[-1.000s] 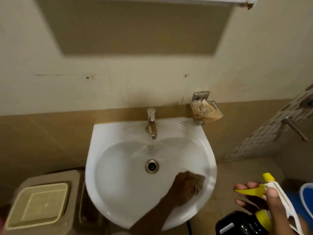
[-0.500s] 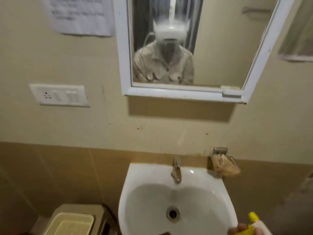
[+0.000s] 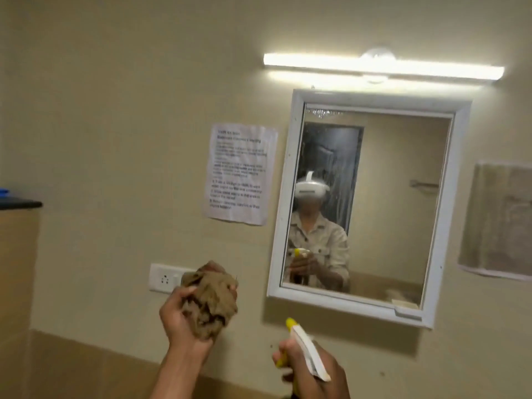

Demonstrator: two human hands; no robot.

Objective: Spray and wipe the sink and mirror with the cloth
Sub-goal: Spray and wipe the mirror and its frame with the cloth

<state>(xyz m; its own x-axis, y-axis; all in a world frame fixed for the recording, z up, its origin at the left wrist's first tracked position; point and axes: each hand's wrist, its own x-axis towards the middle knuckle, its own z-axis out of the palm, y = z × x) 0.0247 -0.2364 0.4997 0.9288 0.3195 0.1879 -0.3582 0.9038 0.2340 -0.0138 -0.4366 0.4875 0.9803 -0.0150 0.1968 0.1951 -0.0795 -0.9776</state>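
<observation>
With our left hand (image 3: 184, 318) clenching the cloth (image 3: 211, 300) and right hand (image 3: 313, 370) gripping the spray bottle (image 3: 306, 348), we should mist the mirror (image 3: 365, 203) at one o'clock evenly before wiping.

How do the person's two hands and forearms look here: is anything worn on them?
The left hand and right hand are bare: no gloves, rings, watch or bands visible. Both forearms are uncovered in direct view. The mirror reflects a pale buttoned shirt with sleeves ending near the elbows.
</observation>
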